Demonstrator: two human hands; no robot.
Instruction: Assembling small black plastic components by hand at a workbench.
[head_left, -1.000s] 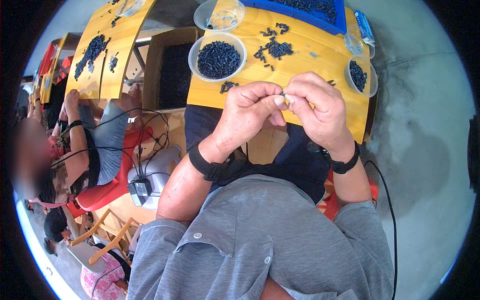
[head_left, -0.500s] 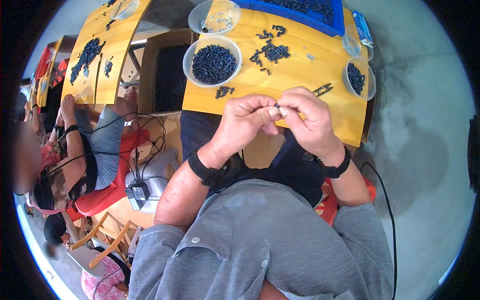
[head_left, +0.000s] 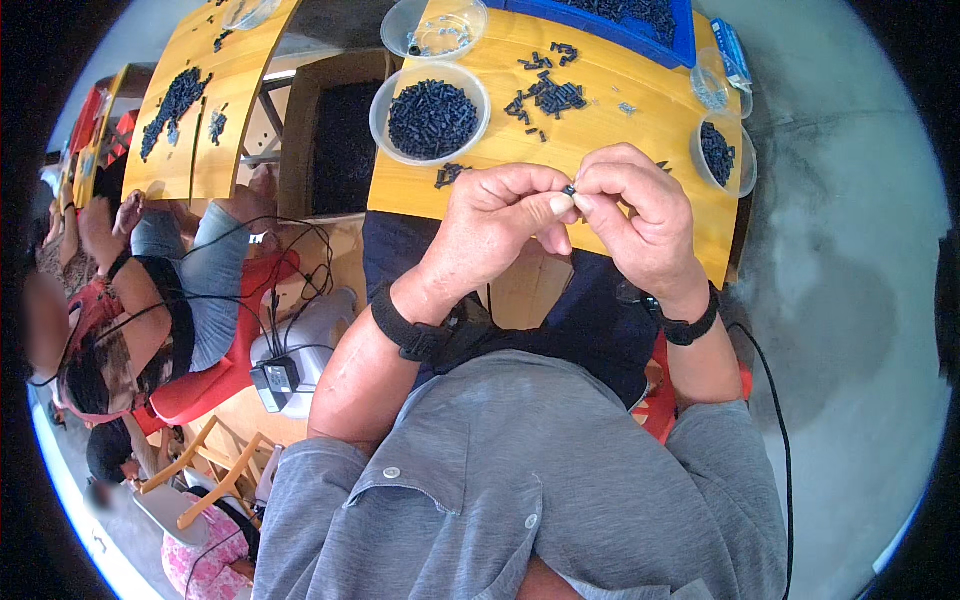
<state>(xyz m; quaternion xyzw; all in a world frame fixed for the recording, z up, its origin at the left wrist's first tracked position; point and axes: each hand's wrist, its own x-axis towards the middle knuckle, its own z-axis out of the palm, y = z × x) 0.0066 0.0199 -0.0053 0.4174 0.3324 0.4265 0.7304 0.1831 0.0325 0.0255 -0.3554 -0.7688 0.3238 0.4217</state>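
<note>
Above the near edge of the yellow table (head_left: 610, 125), my two hands meet at the fingertips. A small black piece (head_left: 569, 190), seemingly tube-like, is pinched between the thumb and finger of my left hand (head_left: 490, 225). My right hand (head_left: 645, 215) is closed too, its thumb and forefinger pinching the piece from the other side. Its finer shape is too small to make out. A loose heap of short black tubular pieces (head_left: 555, 97) lies beyond my hands. More fill a clear round bowl (head_left: 379, 122) at the left, with a few (head_left: 450, 176) beside it.
A blue tray (head_left: 640, 46) of black pieces stands at the back. Clear tubs (head_left: 746, 175) sit along the right edge; another bowl (head_left: 385, 30) holds small light bits. Snips (head_left: 664, 166) are mostly hidden behind my right hand. Left are a cardboard box (head_left: 296, 150) and a seated person (head_left: 140, 330).
Both hands have shifted slightly right, still joined at the fingertips, and more of the black piece shows. My right hand now covers most of the snips. The seated person's arm at left has moved.
</note>
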